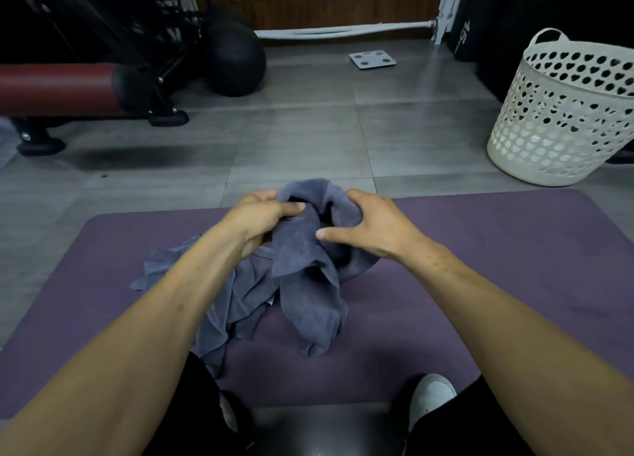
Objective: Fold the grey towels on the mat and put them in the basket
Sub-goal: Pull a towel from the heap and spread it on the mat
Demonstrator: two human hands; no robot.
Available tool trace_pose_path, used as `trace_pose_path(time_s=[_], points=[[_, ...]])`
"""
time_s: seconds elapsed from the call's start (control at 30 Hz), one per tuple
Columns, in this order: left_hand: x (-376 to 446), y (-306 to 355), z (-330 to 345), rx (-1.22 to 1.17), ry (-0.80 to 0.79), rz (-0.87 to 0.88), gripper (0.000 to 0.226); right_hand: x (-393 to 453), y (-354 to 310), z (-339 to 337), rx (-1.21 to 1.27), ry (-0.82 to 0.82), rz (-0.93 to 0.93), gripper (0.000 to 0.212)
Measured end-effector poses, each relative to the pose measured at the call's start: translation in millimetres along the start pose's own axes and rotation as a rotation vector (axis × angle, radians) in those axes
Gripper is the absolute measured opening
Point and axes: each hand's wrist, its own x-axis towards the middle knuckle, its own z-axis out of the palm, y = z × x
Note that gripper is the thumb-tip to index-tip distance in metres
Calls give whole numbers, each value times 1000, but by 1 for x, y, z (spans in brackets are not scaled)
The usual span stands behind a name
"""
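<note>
Both hands hold one grey towel (308, 250) up above the purple mat (480, 267). The left hand (264, 222) pinches its top edge, and the right hand (370, 226) grips the bunched cloth beside it. Another towel (219, 298) lies crumpled on the mat. The white basket (555, 119) stands on the floor (291, 130), well apart.

Both hands hold a bunched grey towel (310, 250) up over the purple mat (497, 250); the left hand (260, 220) grips its upper edge, the right hand (368, 224) pinches the other side; more grey towels (236, 301) lie crumpled beneath; a white basket (562, 119) stands on the floor, far right.
</note>
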Motion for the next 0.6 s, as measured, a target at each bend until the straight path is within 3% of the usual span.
trace_pose_path(time_s=[0.1, 0.23, 0.3, 0.4, 0.5, 0.6], points=[[-11, 6, 5, -40, -180, 67, 23, 2, -8, 9, -5, -9, -60, 37], [-20, 5, 11, -47, -318, 158, 41, 5, -7, 15, 140, 102, -75, 40], [-20, 2, 9, 147, -248, 234, 38, 5, -6, 13, 210, 132, 6, 39], [-15, -6, 4, 525, -11, 351, 3, 4, -8, 6, 307, 117, 91, 26], [-8, -8, -1, 332, 146, 297, 15, 2, -4, -3, 317, 47, 168, 20], [-5, -4, -10, 151, 274, 232, 18, -1, 13, -10, 67, -83, 321, 16]])
